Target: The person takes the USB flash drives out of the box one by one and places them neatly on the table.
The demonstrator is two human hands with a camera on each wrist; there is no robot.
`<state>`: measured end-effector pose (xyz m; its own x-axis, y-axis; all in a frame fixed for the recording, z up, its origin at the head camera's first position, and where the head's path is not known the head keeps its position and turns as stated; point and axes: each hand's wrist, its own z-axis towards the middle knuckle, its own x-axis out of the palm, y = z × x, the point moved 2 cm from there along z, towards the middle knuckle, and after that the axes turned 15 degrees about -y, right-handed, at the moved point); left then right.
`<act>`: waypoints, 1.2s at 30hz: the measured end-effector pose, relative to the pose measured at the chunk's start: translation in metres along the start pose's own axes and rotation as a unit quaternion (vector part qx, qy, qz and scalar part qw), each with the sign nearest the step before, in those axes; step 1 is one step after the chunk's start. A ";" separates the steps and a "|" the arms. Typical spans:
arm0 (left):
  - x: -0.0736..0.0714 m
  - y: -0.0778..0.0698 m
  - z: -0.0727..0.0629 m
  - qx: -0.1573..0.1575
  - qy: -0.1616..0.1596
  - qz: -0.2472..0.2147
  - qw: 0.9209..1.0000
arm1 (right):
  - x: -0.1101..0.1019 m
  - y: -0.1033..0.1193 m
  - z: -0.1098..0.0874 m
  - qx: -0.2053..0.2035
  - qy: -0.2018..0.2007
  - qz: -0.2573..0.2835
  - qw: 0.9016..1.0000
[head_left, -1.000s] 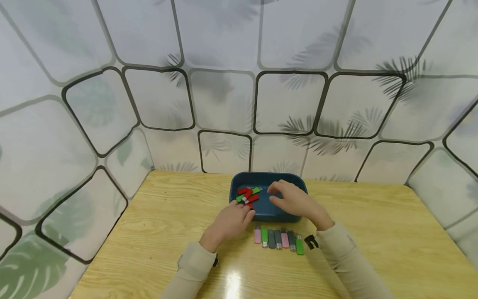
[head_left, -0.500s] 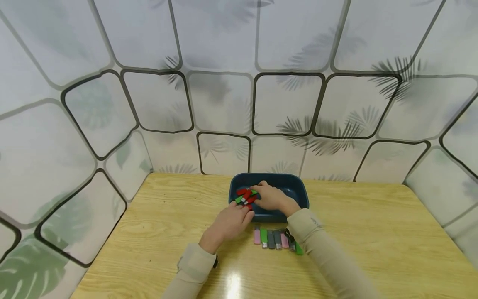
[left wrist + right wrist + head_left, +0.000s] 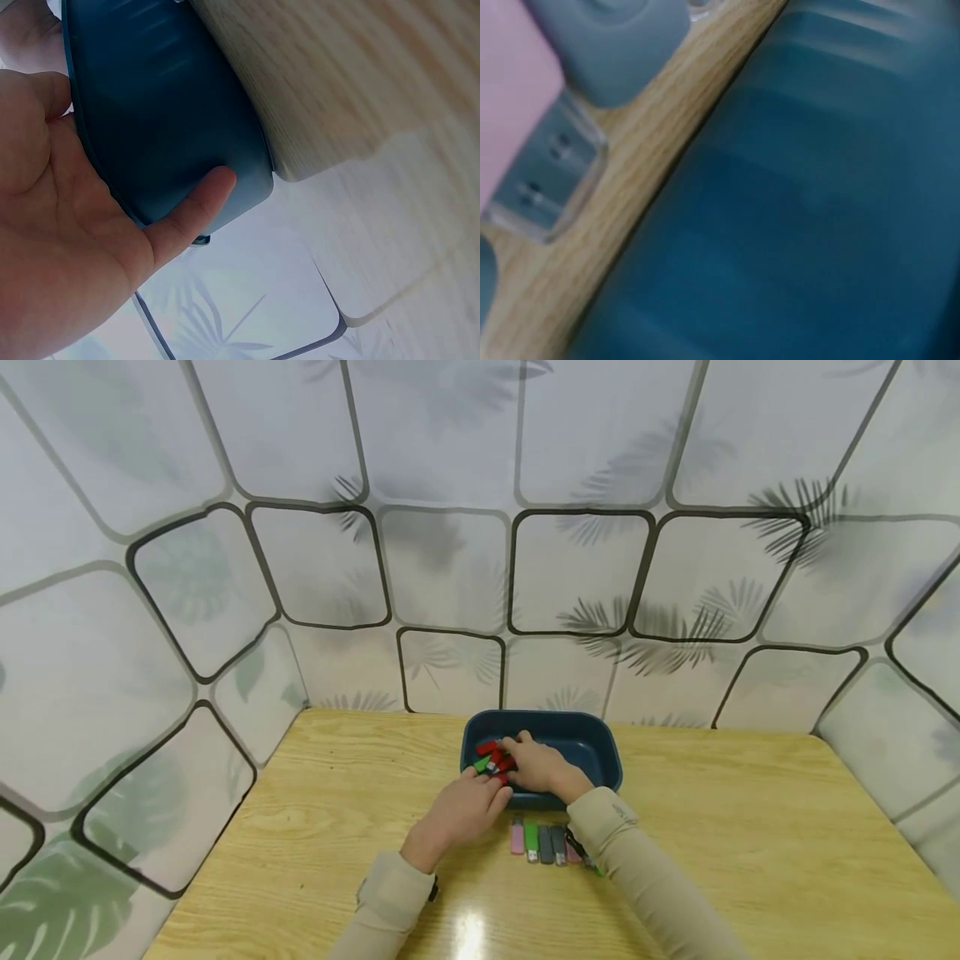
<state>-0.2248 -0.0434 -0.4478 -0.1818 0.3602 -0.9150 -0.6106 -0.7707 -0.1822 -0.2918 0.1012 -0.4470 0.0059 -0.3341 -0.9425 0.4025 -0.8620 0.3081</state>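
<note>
A dark blue plastic bin (image 3: 542, 802) stands on the table, with red and green USB flash drives (image 3: 489, 748) piled in its left part. My left hand (image 3: 461, 808) lies over the near left rim, its fingertips inside by the pile. In the left wrist view, one finger of the left hand (image 3: 82, 217) stretches along the bin's outer wall (image 3: 165, 112). My right hand (image 3: 542, 767) reaches into the bin with bent fingers at the pile's right side. Whether it pinches a drive is hidden. The right wrist view shows only the bin's wall (image 3: 780, 225) and drives beside it.
In front of the bin lies a row of pink, green and grey USB flash drives (image 3: 545, 844), its right end partly covered by the right sleeve (image 3: 622, 852). The wooden table (image 3: 360, 777) meets a patterned curtain (image 3: 450, 568) behind the bin.
My right hand has moved left inside the bin, from its right side onto the pile, and now covers part of it. The left hand has stayed at the rim.
</note>
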 end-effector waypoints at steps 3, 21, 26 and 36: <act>-0.001 0.000 0.000 0.001 0.005 0.002 1.000 | 0.000 -0.001 0.000 -0.003 -0.011 0.001 1.000; -0.004 -0.002 -0.003 0.031 -0.022 0.009 0.999 | 0.010 -0.005 0.001 -0.047 -0.039 -0.012 0.998; -0.003 -0.001 -0.002 0.030 -0.023 0.010 0.999 | 0.008 -0.007 0.000 -0.051 -0.048 -0.001 0.998; -0.002 -0.002 -0.002 0.027 -0.026 0.012 0.999 | 0.005 -0.012 -0.001 -0.061 -0.072 0.010 0.995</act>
<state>-0.2217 -0.0439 -0.4466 -0.2351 0.3701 -0.8988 -0.6461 -0.7503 -0.1400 -0.2956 0.1104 -0.4551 -0.1136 -0.4096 -0.9052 0.5110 -0.8054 0.3003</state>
